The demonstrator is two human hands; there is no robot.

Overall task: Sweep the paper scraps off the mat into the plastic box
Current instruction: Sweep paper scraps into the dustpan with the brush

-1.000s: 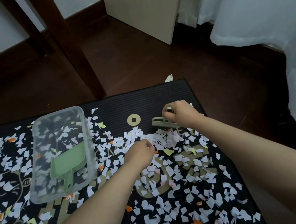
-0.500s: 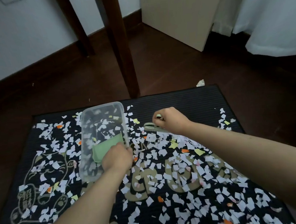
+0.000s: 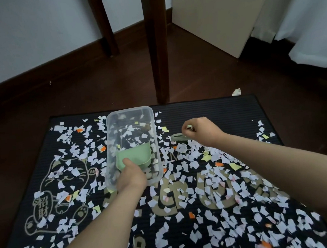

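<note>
Spread on the floor (image 3: 79, 95), the mat (image 3: 225, 111), paper scraps (image 3: 211, 188) strewn over most of it, thickest toward 4 o'clock. At 11 o'clock from the mat's middle, the plastic box (image 3: 108, 147) standing on it, dustpan (image 3: 135, 154) lying in the near end, left hand (image 3: 131, 176) holding that from 6 o'clock; at 1 o'clock, just right of the box, the brush (image 3: 177, 137), gripped by the right hand (image 3: 200, 131). Behind the mat on the floor, a table leg (image 3: 157, 46) at 12, a cabinet (image 3: 218, 13) at 1.
</note>
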